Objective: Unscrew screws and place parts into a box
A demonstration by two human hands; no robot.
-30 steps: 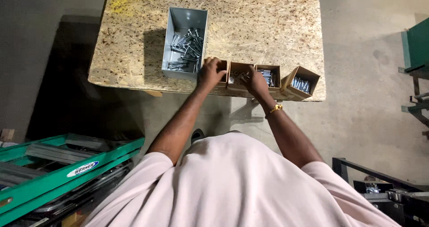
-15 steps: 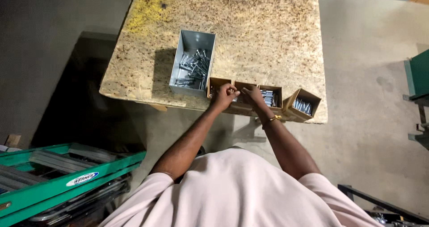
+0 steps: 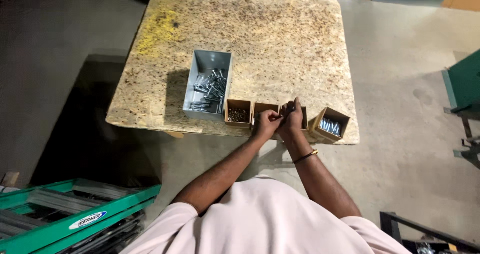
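Both hands, left hand point(image 3: 266, 122) and right hand point(image 3: 292, 118), pinch one small fastener together over the cardboard boxes point(image 3: 238, 112), grey bin point(image 3: 207, 85) far from emptied.

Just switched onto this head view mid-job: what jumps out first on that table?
Both hands, left hand and right hand, meet at the table's near edge, over a row of small brown boxes. Left of the row stands a grey metal bin holding loose silver bolts. A green ladder lies on the floor at lower left.
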